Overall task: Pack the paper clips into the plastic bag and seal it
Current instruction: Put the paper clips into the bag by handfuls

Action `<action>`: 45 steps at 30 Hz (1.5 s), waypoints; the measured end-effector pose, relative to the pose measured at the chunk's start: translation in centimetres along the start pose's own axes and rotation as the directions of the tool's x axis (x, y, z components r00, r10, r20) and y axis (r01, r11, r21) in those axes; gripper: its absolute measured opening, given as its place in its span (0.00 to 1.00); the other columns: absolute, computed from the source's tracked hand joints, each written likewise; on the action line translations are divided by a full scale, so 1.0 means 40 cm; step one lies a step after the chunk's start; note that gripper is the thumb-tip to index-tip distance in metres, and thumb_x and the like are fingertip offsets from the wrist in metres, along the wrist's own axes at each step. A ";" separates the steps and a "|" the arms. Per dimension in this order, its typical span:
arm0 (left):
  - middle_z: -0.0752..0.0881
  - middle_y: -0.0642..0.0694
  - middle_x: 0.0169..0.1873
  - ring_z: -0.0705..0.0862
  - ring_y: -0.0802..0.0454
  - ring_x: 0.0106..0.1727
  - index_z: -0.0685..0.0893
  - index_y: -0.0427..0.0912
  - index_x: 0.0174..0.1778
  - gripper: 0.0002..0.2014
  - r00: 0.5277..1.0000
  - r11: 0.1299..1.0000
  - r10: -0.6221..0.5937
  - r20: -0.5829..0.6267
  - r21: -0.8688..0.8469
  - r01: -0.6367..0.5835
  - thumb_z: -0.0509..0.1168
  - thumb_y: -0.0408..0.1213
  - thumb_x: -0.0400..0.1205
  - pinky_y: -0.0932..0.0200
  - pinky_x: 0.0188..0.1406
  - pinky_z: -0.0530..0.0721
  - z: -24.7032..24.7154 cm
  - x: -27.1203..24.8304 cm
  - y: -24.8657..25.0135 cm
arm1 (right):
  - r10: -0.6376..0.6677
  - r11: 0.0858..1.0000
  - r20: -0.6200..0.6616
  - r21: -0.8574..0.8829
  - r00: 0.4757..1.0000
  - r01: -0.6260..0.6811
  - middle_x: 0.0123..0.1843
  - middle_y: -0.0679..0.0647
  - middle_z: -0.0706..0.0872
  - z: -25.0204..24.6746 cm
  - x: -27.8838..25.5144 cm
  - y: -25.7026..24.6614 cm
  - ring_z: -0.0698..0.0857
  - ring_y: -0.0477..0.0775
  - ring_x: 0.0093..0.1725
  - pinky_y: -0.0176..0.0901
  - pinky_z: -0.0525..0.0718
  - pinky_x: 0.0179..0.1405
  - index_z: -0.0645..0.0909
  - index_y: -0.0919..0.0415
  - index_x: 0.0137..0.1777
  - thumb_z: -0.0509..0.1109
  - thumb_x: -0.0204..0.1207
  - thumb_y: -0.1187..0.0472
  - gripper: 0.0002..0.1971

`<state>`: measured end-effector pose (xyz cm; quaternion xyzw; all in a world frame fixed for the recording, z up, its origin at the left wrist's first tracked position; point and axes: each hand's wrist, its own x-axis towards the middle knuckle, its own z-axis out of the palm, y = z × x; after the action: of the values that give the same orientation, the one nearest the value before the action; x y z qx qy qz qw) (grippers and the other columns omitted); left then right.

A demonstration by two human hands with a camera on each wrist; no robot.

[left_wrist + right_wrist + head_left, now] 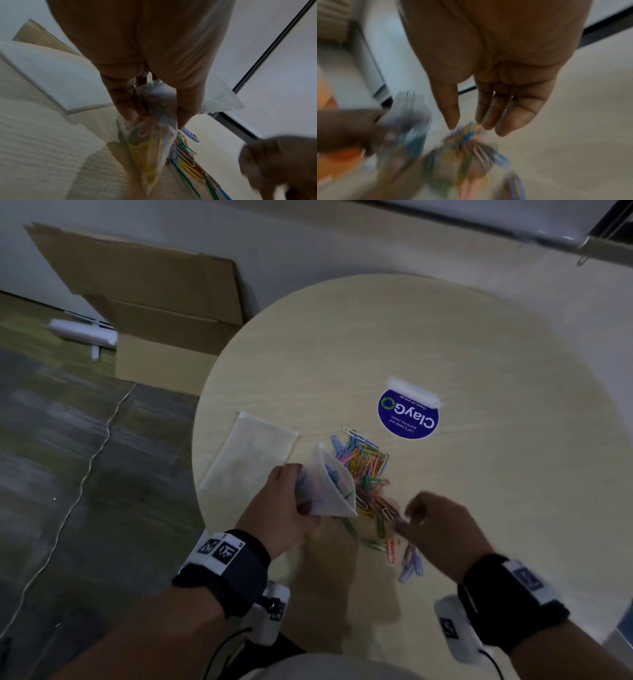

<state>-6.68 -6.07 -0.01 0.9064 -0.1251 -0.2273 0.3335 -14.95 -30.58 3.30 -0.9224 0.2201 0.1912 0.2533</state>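
Observation:
On the round beige table (479, 344) lies a heap of coloured paper clips (368, 470). My left hand (284, 501) grips a small clear plastic bag (330, 487), mouth facing the heap, with a few clips inside. In the left wrist view the thumb and fingers of this hand (154, 121) pinch the bag (150, 148) just above the table. My right hand (428, 525), blurred by motion, hovers over the near clips. The right wrist view shows its fingers (488, 119) straight and relaxed above the clips (465, 136), holding nothing.
More flat clear bags (250, 453) lie at the table's left edge. A blue round sticker (407, 414) sits beyond the heap. Cardboard boxes (157, 313) stand on the floor to the left, with a white cable (85, 474) running past.

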 end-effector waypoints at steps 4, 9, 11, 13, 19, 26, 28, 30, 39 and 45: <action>0.71 0.50 0.58 0.79 0.46 0.54 0.71 0.43 0.69 0.32 1.000 1.000 -0.008 -0.019 -0.014 0.007 0.78 0.42 0.73 0.49 0.53 0.81 -0.002 -0.002 -0.010 | 0.006 0.990 0.140 -0.138 0.990 0.013 0.46 0.54 0.76 0.110 -0.034 0.054 0.83 0.64 0.49 0.50 0.79 0.45 0.73 0.52 0.45 0.71 0.68 0.48 0.12; 0.68 0.54 0.61 0.74 0.53 0.56 0.69 0.45 0.74 0.34 0.999 0.998 -0.031 -0.016 -0.048 0.030 0.78 0.42 0.75 0.58 0.53 0.74 -0.005 -0.005 -0.007 | -0.179 0.984 -0.037 -0.024 0.983 0.179 0.42 0.58 0.78 0.147 0.022 0.014 0.81 0.67 0.44 0.52 0.77 0.41 0.82 0.57 0.48 0.69 0.74 0.56 0.06; 0.67 0.55 0.61 0.74 0.53 0.57 0.69 0.46 0.74 0.33 0.999 0.998 -0.029 -0.015 -0.057 0.028 0.78 0.42 0.76 0.56 0.53 0.75 -0.005 -0.006 -0.004 | -0.243 0.970 -0.067 0.011 0.968 0.244 0.44 0.58 0.83 0.135 0.052 -0.001 0.83 0.66 0.47 0.51 0.81 0.44 0.86 0.55 0.52 0.71 0.72 0.59 0.10; 0.67 0.55 0.61 0.74 0.53 0.57 0.69 0.46 0.74 0.33 0.999 0.998 -0.030 -0.016 -0.062 0.029 0.78 0.41 0.76 0.55 0.54 0.76 -0.007 -0.007 0.000 | -0.260 0.959 -0.180 0.065 0.949 0.275 0.48 0.58 0.87 0.114 0.070 -0.003 0.84 0.65 0.49 0.53 0.83 0.49 0.87 0.54 0.52 0.74 0.71 0.59 0.10; 0.68 0.54 0.61 0.75 0.52 0.58 0.69 0.45 0.74 0.34 0.999 0.997 -0.038 -0.019 -0.063 0.037 0.78 0.42 0.76 0.49 0.58 0.81 -0.009 -0.011 0.004 | 0.032 0.998 -0.152 -0.049 0.988 -0.040 0.61 0.58 0.75 0.112 0.090 -0.031 0.74 0.65 0.62 0.58 0.79 0.58 0.73 0.55 0.67 0.66 0.60 0.24 0.43; 0.73 0.49 0.60 0.79 0.45 0.58 0.71 0.46 0.69 0.31 1.000 0.999 -0.027 -0.011 -0.047 0.026 0.78 0.42 0.73 0.45 0.57 0.82 -0.011 -0.008 0.007 | -0.207 0.953 -0.058 -0.235 0.977 0.188 0.58 0.58 0.75 0.168 0.100 -0.053 0.74 0.65 0.55 0.57 0.81 0.52 0.72 0.54 0.71 0.65 0.76 0.53 0.23; 0.73 0.47 0.60 0.79 0.45 0.57 0.71 0.45 0.68 0.31 1.000 0.998 -0.028 -0.014 -0.059 0.027 0.78 0.42 0.73 0.45 0.57 0.82 -0.009 -0.006 0.007 | -0.255 0.945 -0.055 -0.224 0.965 0.237 0.54 0.57 0.78 0.169 0.107 -0.048 0.77 0.64 0.54 0.54 0.81 0.52 0.76 0.52 0.69 0.62 0.79 0.55 0.18; 0.73 0.47 0.60 0.80 0.44 0.57 0.72 0.45 0.69 0.31 1.000 0.998 -0.019 -0.018 -0.065 0.018 0.78 0.42 0.73 0.45 0.57 0.82 -0.009 -0.006 0.009 | -0.291 0.936 -0.041 -0.220 0.956 0.275 0.52 0.57 0.80 0.161 0.113 -0.042 0.81 0.65 0.53 0.53 0.81 0.50 0.78 0.51 0.66 0.61 0.80 0.55 0.16; 0.72 0.48 0.60 0.79 0.44 0.58 0.71 0.44 0.70 0.31 1.000 0.998 -0.020 -0.015 -0.059 0.019 0.77 0.42 0.74 0.45 0.57 0.82 -0.006 -0.002 0.009 | -0.155 0.988 -0.121 -0.044 0.981 0.151 0.46 0.57 0.91 0.053 0.107 -0.024 0.87 0.63 0.51 0.49 0.81 0.45 0.89 0.55 0.47 0.70 0.73 0.57 0.08; 0.72 0.48 0.63 0.78 0.48 0.59 0.71 0.46 0.71 0.32 0.999 0.997 -0.041 -0.002 -0.069 0.041 0.77 0.43 0.74 0.48 0.59 0.81 -0.006 -0.001 0.015 | -0.103 0.946 -0.156 0.288 0.982 0.145 0.30 0.50 0.90 -0.087 0.054 -0.085 0.89 0.48 0.33 0.47 0.86 0.44 0.91 0.53 0.43 0.76 0.70 0.57 0.04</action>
<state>-6.64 -6.37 0.57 0.8970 -0.0979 -0.2368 0.3602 -10.62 -30.54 6.38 -0.8966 0.2051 0.0746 0.3853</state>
